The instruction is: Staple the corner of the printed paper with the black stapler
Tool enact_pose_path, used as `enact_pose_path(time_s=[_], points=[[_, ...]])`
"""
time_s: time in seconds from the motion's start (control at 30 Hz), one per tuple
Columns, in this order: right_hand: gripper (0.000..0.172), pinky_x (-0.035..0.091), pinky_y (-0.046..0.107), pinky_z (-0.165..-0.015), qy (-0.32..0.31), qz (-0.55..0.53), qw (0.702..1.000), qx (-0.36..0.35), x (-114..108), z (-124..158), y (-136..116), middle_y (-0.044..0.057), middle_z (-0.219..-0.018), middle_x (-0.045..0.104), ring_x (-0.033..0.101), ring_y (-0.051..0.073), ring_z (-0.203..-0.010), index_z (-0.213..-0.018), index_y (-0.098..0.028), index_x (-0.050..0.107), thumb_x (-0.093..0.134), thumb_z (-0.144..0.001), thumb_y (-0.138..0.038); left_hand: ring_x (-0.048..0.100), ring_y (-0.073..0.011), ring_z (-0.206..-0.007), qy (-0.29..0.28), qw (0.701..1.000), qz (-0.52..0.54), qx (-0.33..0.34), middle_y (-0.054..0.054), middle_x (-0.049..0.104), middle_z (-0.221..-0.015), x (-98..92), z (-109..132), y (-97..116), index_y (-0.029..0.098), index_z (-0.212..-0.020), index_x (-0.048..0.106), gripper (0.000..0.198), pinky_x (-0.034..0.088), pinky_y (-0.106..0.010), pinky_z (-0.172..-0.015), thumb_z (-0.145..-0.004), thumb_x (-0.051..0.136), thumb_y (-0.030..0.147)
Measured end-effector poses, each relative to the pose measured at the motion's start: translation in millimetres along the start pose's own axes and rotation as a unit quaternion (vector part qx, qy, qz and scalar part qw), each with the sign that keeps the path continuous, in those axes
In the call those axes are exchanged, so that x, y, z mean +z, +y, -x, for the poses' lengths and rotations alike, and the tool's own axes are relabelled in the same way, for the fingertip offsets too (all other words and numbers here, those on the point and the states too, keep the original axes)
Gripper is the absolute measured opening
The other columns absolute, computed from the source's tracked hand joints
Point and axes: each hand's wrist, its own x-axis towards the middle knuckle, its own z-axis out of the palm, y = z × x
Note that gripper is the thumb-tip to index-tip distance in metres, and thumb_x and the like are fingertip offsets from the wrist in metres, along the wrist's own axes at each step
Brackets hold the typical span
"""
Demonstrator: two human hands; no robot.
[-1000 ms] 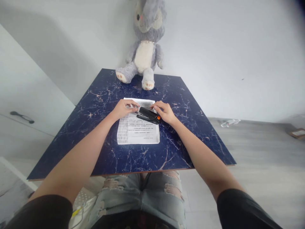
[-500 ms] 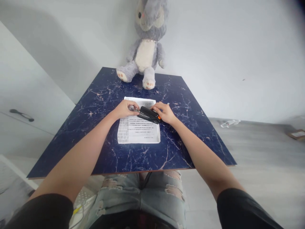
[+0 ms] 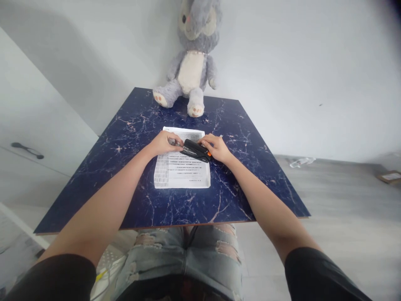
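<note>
A black stapler (image 3: 196,151) with an orange part at its right end lies across printed paper sheets (image 3: 184,177). Its top arm looks raised from the base at the left end. My left hand (image 3: 164,143) is closed in a pinch at that end, thumb and fingers meeting by the stapler's tip. A small greyish thing shows at these fingertips, too small to name. My right hand (image 3: 216,147) grips the stapler's right end, with the thumb on the near side and the fingers curled over.
The sheets rest on a dark blue marble-patterned table (image 3: 244,179). A grey plush toy (image 3: 191,71) sits at the table's back edge against the wall. On the floor to the right lie a clear plastic bottle (image 3: 302,162) and a cardboard box (image 3: 390,177).
</note>
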Motion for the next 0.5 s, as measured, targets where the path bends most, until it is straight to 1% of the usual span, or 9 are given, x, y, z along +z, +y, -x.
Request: enact_pose_path(time_s=[0.17,0.27,0.33,0.4,0.47,0.5], points=[[0.052,0.051,0.041,-0.092,0.003,-0.004,1.0,0.01,-2,1,6,0.008,-0.099,0.078,0.066,0.024,-0.09,-0.099,-0.021,0.079,0.045,-0.109,-0.059,0.074,-0.0229,-0.085,-0.01,1.0,-0.015,-0.003,-0.008,0.082,-0.091,-0.3,1,-6,0.019,-0.085,0.084,0.028,0.057,-0.034,-0.085,-0.073,0.089,0.044],[0.049,0.051,0.04,-0.093,0.01,-0.027,1.0,0.008,-5,2,3,0.007,-0.1,0.078,0.067,0.023,-0.092,-0.103,-0.021,0.078,0.047,-0.11,-0.057,0.075,-0.0239,-0.086,-0.02,1.0,-0.02,-0.013,-0.008,0.083,-0.094,-3.1,3,-9,0.02,-0.088,0.086,0.029,0.058,-0.034,-0.084,-0.075,0.087,0.045],[0.044,0.052,0.037,-0.091,-0.013,-0.05,0.999,-0.002,-6,3,-2,0.008,-0.108,0.077,0.068,0.023,-0.098,-0.115,-0.021,0.077,0.055,-0.106,-0.057,0.076,-0.0248,-0.088,-0.034,0.999,-0.021,-0.017,-0.008,0.083,-0.097,-8.1,6,-10,0.021,-0.093,0.087,0.029,0.058,-0.035,-0.085,-0.078,0.085,0.045],[0.046,0.054,0.035,-0.088,-0.053,-0.056,0.997,-0.015,-7,4,-7,0.009,-0.117,0.076,0.069,0.024,-0.101,-0.127,-0.02,0.073,0.067,-0.099,-0.056,0.077,-0.026,-0.093,-0.054,0.998,-0.014,-0.02,-0.008,0.083,-0.103,-15.6,10,-10,0.023,-0.101,0.087,0.03,0.059,-0.036,-0.089,-0.08,0.083,0.045],[0.05,0.054,0.034,-0.085,-0.077,-0.037,0.996,-0.015,-6,5,-9,0.009,-0.117,0.076,0.071,0.024,-0.097,-0.13,-0.017,0.072,0.074,-0.094,-0.052,0.077,-0.0276,-0.1,-0.069,0.997,0.008,-0.027,-0.009,0.083,-0.108,-23.7,13,-10,0.024,-0.107,0.086,0.034,0.06,-0.038,-0.094,-0.08,0.084,0.045],[0.049,0.054,0.034,-0.084,-0.076,-0.027,0.997,-0.007,-7,5,-8,0.009,-0.115,0.077,0.071,0.024,-0.093,-0.129,-0.016,0.073,0.074,-0.093,-0.05,0.077,-0.0285,-0.103,-0.074,0.996,0.025,-0.032,-0.009,0.083,-0.11,-27.1,15,-10,0.024,-0.109,0.086,0.036,0.06,-0.039,-0.096,-0.079,0.085,0.045]])
